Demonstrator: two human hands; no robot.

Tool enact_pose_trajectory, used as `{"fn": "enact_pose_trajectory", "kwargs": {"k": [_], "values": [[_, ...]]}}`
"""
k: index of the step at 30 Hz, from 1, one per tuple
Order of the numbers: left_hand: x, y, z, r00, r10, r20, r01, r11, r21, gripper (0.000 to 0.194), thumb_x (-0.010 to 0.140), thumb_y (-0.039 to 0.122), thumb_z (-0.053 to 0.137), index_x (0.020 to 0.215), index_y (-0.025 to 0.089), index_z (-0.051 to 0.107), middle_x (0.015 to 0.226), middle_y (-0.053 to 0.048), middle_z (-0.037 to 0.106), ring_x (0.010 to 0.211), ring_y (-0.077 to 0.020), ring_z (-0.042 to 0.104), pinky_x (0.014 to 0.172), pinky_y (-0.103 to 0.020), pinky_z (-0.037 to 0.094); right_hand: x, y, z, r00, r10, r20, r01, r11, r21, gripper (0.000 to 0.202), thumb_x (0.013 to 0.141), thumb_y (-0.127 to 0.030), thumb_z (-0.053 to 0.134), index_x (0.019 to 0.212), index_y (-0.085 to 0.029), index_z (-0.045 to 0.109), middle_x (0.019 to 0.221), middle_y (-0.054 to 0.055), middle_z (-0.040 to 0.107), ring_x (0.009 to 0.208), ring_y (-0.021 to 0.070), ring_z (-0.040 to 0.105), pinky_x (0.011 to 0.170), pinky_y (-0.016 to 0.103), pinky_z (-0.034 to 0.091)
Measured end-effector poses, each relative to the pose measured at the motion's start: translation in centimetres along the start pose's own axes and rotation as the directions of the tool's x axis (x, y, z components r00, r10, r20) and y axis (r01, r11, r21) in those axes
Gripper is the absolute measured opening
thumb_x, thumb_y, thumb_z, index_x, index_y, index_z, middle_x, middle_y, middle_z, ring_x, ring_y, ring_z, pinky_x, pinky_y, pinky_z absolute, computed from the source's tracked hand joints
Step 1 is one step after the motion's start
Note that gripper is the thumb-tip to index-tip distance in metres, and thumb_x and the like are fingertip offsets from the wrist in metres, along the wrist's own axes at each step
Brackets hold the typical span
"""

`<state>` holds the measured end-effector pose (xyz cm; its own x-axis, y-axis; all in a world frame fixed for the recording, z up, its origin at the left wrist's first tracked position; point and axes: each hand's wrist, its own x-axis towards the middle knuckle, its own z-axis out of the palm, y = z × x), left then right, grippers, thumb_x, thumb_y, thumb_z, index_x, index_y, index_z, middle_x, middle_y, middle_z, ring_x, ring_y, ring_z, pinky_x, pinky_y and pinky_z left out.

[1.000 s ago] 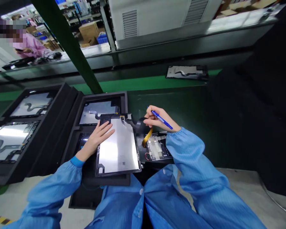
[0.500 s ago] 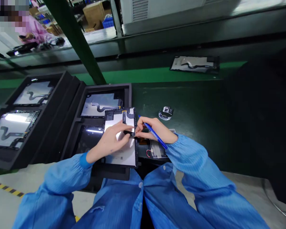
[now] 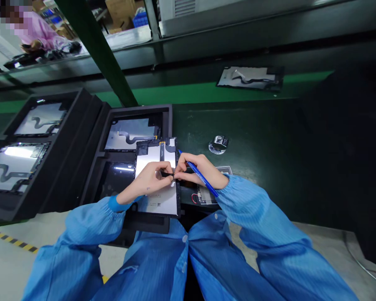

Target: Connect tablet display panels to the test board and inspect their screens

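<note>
A display panel (image 3: pixel 158 202) with a white back and black frame lies over the front of a black foam tray (image 3: pixel 171 119). My left hand (image 3: pixel 150 177) is over the panel, its thumb and fingers closed on a short dark flex cable (image 3: pixel 166 174). Against the cable's right end, my right hand (image 3: pixel 202 169) has its fingertips pinched. A blue pen (image 3: pixel 203 179) lies across that same hand, gripped with its tip pointing up and left. What is between the right fingertips is too small to make out. Beside the panel, a circuit board assembly (image 3: pixel 205 196) with a red wire is partly hidden under my right wrist.
Black trays (image 3: pixel 78 113) holding more panels stand stacked at left. A shiny metal roll-shaped object (image 3: pixel 218 144) sits on the dark green bench (image 3: pixel 253 142). Another panel (image 3: pixel 250 78) lies at the back. A green post (image 3: pixel 103 58) rises behind the tray; a person in pink (image 3: pixel 44 29) is beyond.
My left fingers have drawn closer together on the flex cable and nearer to my right fingertips. The whole view has shifted slightly; the pen remains in my right hand.
</note>
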<state>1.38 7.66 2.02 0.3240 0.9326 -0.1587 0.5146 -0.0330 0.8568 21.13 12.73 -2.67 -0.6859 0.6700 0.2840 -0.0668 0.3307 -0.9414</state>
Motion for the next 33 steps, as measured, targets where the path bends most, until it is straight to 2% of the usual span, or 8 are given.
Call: {"fn": "enact_pose_trajectory", "kwargs": {"k": [4,9,13,18,22,29,31,33], "values": [[-0.3,0.1,0.0,1.000,-0.010,-0.030,0.009,1.000,-0.021,0.012,0.077,0.026,0.064,0.067,0.020,0.060,0.068,0.001,0.063,0.069,-0.0161,0.055,0.068,-0.029,0.042,0.1,-0.3,0.3,1.000,0.025,-0.001,-0.025,1.000,0.009,0.039,0.086,-0.041,0.076,0.074,-0.021,0.044,0.076,-0.001,0.071,0.066,0.0122,0.063,0.067,0.025,0.049],[-4.3,-0.7,-3.1,0.933,-0.128,-0.336,0.111,0.991,-0.070,0.022,0.090,0.038,0.059,0.082,0.020,0.068,0.088,-0.006,0.073,0.091,-0.0236,0.067,0.085,-0.033,0.050,-1.3,-1.4,-2.4,0.975,-0.048,-0.219,0.017,0.990,-0.141,0.029,0.092,-0.041,0.072,0.084,-0.023,0.051,0.091,0.003,0.077,0.080,0.0186,0.074,0.079,0.033,0.058],[-8.4,-3.6,-5.7,0.825,-0.433,-0.363,0.420,0.900,-0.120,0.037,0.077,0.049,0.073,0.097,0.019,0.071,0.086,-0.007,0.073,0.080,-0.0254,0.070,0.070,-0.033,0.056,-3.5,0.1,-6.8,0.868,-0.284,-0.408,-0.067,0.747,-0.662,0.013,0.094,-0.031,0.069,0.101,-0.024,0.062,0.119,0.009,0.075,0.114,0.0283,0.070,0.104,0.049,0.054],[-8.9,-5.1,-5.1,0.779,-0.573,-0.255,0.493,0.811,-0.315,0.049,0.070,0.053,0.080,0.103,0.020,0.069,0.075,-0.002,0.068,0.071,-0.0209,0.067,0.067,-0.032,0.057,-5.0,3.7,-9.3,0.928,-0.294,-0.229,-0.034,0.546,-0.837,0.028,0.102,-0.022,0.053,0.128,-0.018,0.061,0.139,0.015,0.066,0.131,0.0306,0.062,0.118,0.060,0.042],[-7.4,-3.7,-4.1,0.801,-0.583,-0.133,0.512,0.784,-0.352,0.034,0.073,0.052,0.080,0.085,0.021,0.071,0.080,-0.005,0.073,0.082,-0.0247,0.070,0.077,-0.035,0.056,-5.3,5.0,-9.1,0.932,-0.305,-0.196,-0.023,0.489,-0.872,0.042,0.103,-0.015,0.046,0.144,-0.018,0.053,0.144,0.015,0.061,0.135,0.0281,0.059,0.119,0.058,0.043],[-5.7,1.1,-5.5,0.787,-0.617,-0.035,0.486,0.653,-0.581,0.038,0.071,0.034,0.086,0.106,0.028,0.074,0.111,-0.004,0.078,0.100,-0.0262,0.073,0.089,-0.037,0.058,-6.1,5.6,-9.2,0.914,-0.320,-0.250,-0.100,0.420,-0.902,0.040,0.103,-0.022,0.050,0.143,-0.018,0.058,0.146,0.014,0.060,0.131,0.0275,0.063,0.113,0.048,0.054],[-4.7,3.2,-6.3,0.728,-0.684,-0.049,0.496,0.574,-0.652,0.039,0.065,0.029,0.088,0.102,0.027,0.074,0.101,-0.003,0.079,0.089,-0.0253,0.075,0.078,-0.034,0.060,-6.2,5.5,-9.0,0.903,-0.328,-0.276,-0.121,0.423,-0.898,0.037,0.103,-0.022,0.051,0.138,-0.019,0.062,0.144,0.013,0.062,0.126,0.0262,0.066,0.108,0.042,0.058],[-3.3,5.2,-7.0,0.609,-0.788,-0.092,0.492,0.466,-0.735,0.031,0.063,0.021,0.085,0.091,0.024,0.074,0.083,-0.002,0.078,0.070,-0.0223,0.073,0.064,-0.031,0.061,-6.2,5.3,-8.8,0.890,-0.358,-0.284,-0.121,0.415,-0.902,0.033,0.102,-0.019,0.052,0.132,-0.019,0.067,0.140,0.012,0.065,0.121,0.0247,0.070,0.101,0.037,0.062]]}}
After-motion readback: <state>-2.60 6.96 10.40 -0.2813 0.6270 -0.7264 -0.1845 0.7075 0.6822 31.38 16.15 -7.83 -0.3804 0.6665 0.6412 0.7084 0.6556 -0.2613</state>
